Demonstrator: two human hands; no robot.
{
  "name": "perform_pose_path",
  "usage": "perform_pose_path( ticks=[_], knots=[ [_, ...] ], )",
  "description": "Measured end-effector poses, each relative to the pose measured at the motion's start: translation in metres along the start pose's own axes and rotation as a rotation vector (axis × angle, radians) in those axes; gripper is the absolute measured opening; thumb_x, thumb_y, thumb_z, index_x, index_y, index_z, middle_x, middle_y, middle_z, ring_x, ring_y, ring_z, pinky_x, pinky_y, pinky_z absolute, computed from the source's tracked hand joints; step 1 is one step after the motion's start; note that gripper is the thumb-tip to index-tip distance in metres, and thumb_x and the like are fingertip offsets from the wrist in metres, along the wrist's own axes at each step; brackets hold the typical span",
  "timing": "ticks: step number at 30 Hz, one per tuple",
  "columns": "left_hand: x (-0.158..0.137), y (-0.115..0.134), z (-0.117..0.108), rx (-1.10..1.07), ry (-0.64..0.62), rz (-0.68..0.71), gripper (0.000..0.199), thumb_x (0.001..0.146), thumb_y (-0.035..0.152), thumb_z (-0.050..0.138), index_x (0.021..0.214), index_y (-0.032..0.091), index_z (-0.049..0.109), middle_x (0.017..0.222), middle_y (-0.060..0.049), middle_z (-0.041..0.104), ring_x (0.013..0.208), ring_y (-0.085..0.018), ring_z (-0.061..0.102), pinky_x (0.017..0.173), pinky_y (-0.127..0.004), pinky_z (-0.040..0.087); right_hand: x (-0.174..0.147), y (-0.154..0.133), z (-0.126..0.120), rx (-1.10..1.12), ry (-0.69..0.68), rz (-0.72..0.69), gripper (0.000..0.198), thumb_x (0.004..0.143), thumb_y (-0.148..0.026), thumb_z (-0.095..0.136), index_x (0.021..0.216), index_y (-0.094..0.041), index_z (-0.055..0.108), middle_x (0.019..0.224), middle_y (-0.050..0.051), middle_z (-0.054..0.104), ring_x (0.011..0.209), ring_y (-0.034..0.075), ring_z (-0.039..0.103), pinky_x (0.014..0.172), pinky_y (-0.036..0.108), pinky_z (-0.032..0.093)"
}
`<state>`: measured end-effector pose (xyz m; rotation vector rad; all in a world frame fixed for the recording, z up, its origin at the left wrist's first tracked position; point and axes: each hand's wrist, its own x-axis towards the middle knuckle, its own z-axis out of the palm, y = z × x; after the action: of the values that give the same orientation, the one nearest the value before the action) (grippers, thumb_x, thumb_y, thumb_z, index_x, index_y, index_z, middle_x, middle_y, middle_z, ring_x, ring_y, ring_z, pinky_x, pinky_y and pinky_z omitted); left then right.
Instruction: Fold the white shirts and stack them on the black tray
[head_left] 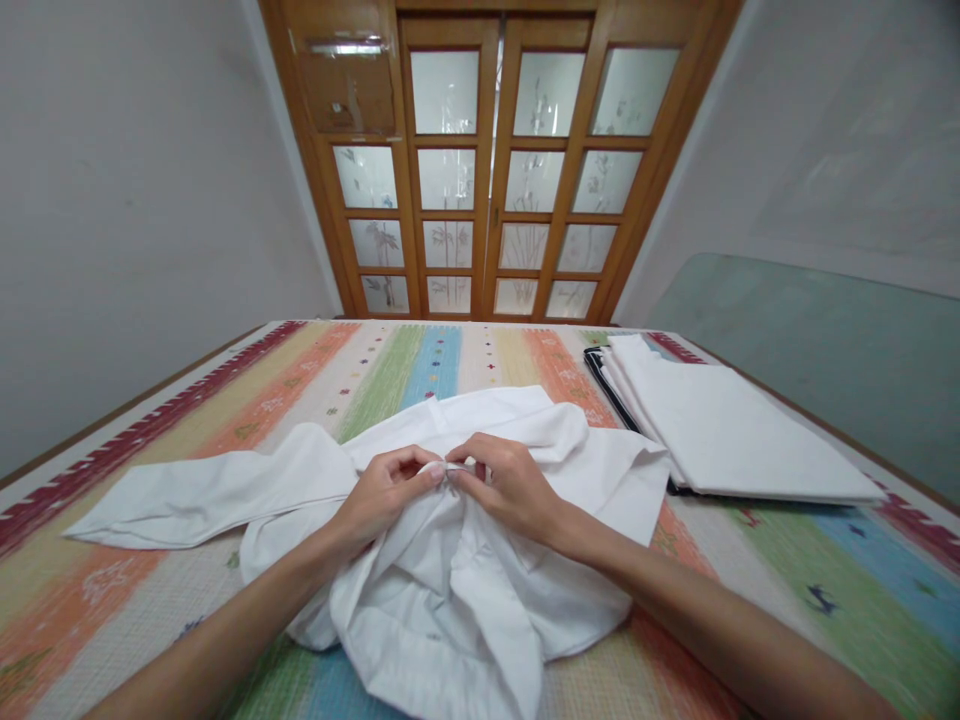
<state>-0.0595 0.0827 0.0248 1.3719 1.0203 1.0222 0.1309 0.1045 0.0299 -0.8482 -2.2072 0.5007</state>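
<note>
A white long-sleeved shirt (480, 580) lies crumpled on the table in front of me. One sleeve (217, 490) stretches out flat to the left. My left hand (390, 490) pinches the shirt's fabric between thumb and fingers near the middle. Close against it, my right hand (510, 480) also pinches the cloth, with the fingertips of both hands almost touching. A small part of the edge shows between them, but whether a button is there I cannot tell. Loose folds hang from the pinched spot toward me.
A stack of folded white clothes (750, 430) with a black item at its base sits at the right. The table carries a striped, colourful tablecloth (285, 390). Beyond it stand wooden glass-paned doors (487, 170), with walls on both sides.
</note>
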Motion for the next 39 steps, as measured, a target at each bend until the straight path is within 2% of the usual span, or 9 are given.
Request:
perform_pose_path(
  ticks=[8,15,22,29,32,36,39],
  knots=[
    [-0.0034,0.0008,0.0064,0.036,0.026,-0.012,0.025,0.075,0.040,0.068,0.072,0.016,0.059,0.088,-0.005,0.069,0.080,-0.017,0.060,0.075,-0.028,0.046,-0.0008,-0.0005,-0.0053,-0.223,-0.075,-0.032,0.004,0.083,-0.017,0.064,0.080,-0.019,0.064,0.079,0.000,0.060,0.068,0.012,0.054,0.061,0.023,0.034],
    [-0.0040,0.0036,0.0047,0.120,0.043,0.009,0.028,0.072,0.041,0.071,0.068,0.016,0.060,0.072,-0.003,0.066,0.068,-0.015,0.058,0.065,-0.026,0.044,-0.0006,-0.0016,-0.0089,-0.175,-0.079,-0.032,0.010,0.080,-0.011,0.063,0.082,-0.020,0.065,0.085,0.001,0.063,0.065,0.011,0.054,0.061,0.023,0.034],
    [-0.0038,0.0043,0.0020,0.071,0.011,-0.014,0.029,0.070,0.042,0.074,0.073,0.015,0.067,0.078,-0.006,0.070,0.072,-0.016,0.061,0.066,-0.027,0.047,0.0005,-0.0028,-0.0085,-0.090,-0.103,-0.026,0.018,0.077,-0.003,0.058,0.085,-0.019,0.064,0.077,0.000,0.065,0.067,0.013,0.056,0.062,0.022,0.035],
    [-0.0045,0.0025,0.0016,0.008,0.070,-0.094,0.026,0.066,0.039,0.077,0.072,0.015,0.070,0.077,-0.006,0.071,0.068,-0.016,0.061,0.062,-0.025,0.047,0.0023,-0.0044,-0.0098,-0.084,-0.138,-0.005,0.020,0.077,-0.003,0.056,0.086,-0.018,0.062,0.079,0.001,0.066,0.070,0.014,0.057,0.064,0.023,0.036],
    [-0.0047,0.0021,0.0030,-0.022,0.117,-0.148,0.026,0.064,0.038,0.078,0.070,0.015,0.070,0.072,-0.005,0.071,0.061,-0.014,0.059,0.055,-0.023,0.043,0.0020,-0.0050,-0.0097,-0.080,-0.141,0.015,0.016,0.077,-0.005,0.057,0.085,-0.018,0.062,0.075,0.000,0.065,0.065,0.013,0.055,0.061,0.022,0.035],
    [-0.0042,-0.0004,0.0043,-0.054,0.171,-0.150,0.026,0.062,0.038,0.077,0.066,0.014,0.067,0.076,-0.006,0.072,0.060,-0.014,0.059,0.052,-0.023,0.041,0.0021,-0.0059,-0.0082,-0.070,-0.139,0.052,0.005,0.081,-0.016,0.062,0.086,-0.017,0.062,0.068,-0.001,0.061,0.056,0.011,0.050,0.057,0.022,0.033],
    [-0.0039,-0.0015,0.0052,-0.042,0.201,-0.158,0.027,0.062,0.039,0.075,0.065,0.014,0.065,0.077,-0.006,0.072,0.056,-0.012,0.056,0.048,-0.021,0.038,0.0023,-0.0058,-0.0064,-0.071,-0.142,0.051,0.008,0.084,-0.024,0.064,0.086,-0.016,0.063,0.067,-0.001,0.060,0.056,0.011,0.049,0.057,0.022,0.033]
  ],
)
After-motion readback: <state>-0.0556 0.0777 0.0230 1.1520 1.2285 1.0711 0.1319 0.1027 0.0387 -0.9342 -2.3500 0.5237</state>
